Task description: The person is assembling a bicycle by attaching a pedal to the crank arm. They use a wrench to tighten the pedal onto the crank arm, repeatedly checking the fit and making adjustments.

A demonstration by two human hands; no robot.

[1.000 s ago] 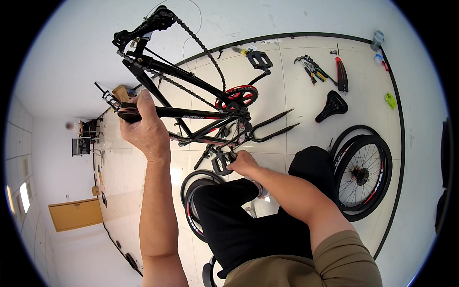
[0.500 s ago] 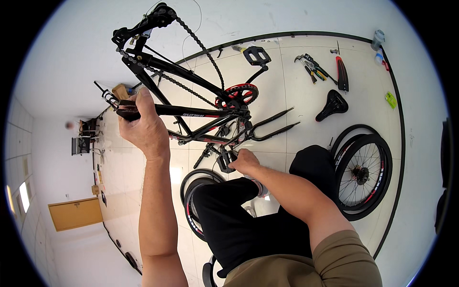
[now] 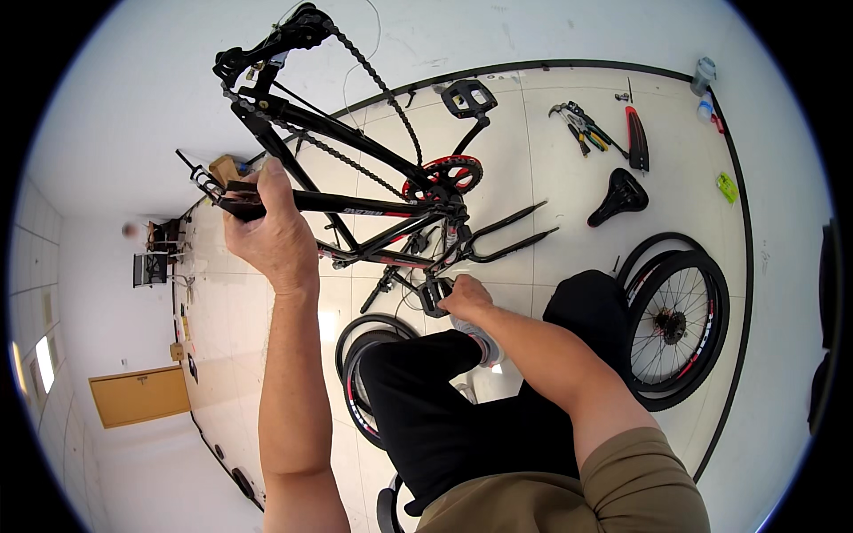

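A black bicycle frame [image 3: 346, 211] without wheels is held tilted in front of me. My left hand [image 3: 274, 233] is closed around the end of a thick black frame tube at the left. Lower and to the right, my right hand [image 3: 467, 297] grips the near black pedal [image 3: 433, 297]; its fingertips are partly hidden. A red and black chainring [image 3: 462, 178] carries the chain [image 3: 387, 98], which runs up to the rear derailleur [image 3: 306, 25]. The far pedal [image 3: 468, 99] sticks up beyond the chainring. A black fork [image 3: 511, 233] points right.
Wheels [image 3: 673, 324] lie to the right, and another wheel [image 3: 355, 382] is by my left leg. A black saddle [image 3: 617, 197], a red and black mudguard [image 3: 636, 138] and hand tools [image 3: 582, 129] lie on the tiled floor. Bottles [image 3: 703, 75] stand by the wall.
My right hand and the near pedal have shifted slightly right, and the far pedal has swung a little up and left. The frame has moved slightly right in my left hand.
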